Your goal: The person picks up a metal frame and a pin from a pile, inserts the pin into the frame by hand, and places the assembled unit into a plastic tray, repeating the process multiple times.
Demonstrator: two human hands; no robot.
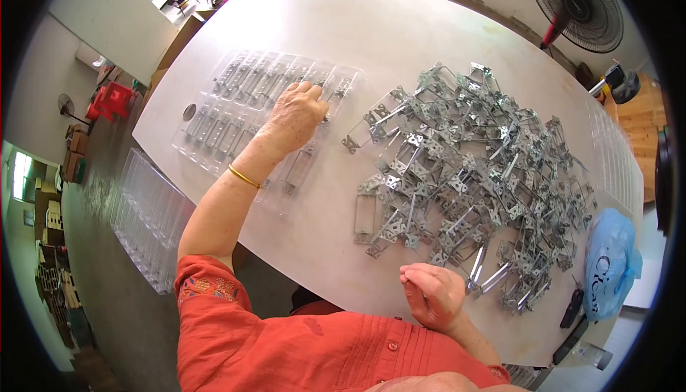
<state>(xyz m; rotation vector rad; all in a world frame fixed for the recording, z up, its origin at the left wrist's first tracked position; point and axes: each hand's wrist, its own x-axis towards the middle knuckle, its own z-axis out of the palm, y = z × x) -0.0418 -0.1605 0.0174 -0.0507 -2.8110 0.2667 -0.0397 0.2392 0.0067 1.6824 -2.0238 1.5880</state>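
My left hand (296,115) reaches over a clear plastic tray (268,197), fingers bent down onto its upper row of slots. Metal brackets (251,81) lie side by side in many of the slots, and some show right by those fingers. What the fingertips grip, if anything, is hidden. My right hand (434,295) hovers at the table's near edge, thumb and fingers drawn together, with nothing visible in them. Just beyond it spreads a large tangled pile of loose metal brackets (471,170), each with a rod or wire frame and punched plates.
Stacked clear trays (146,213) stand left of the white table (286,17); more trays (613,152) lie at its right end. A blue plastic bag (609,267) and a black-handled tool (572,309) are at the right. A fan (576,6) and red stool (114,99) stand beyond.
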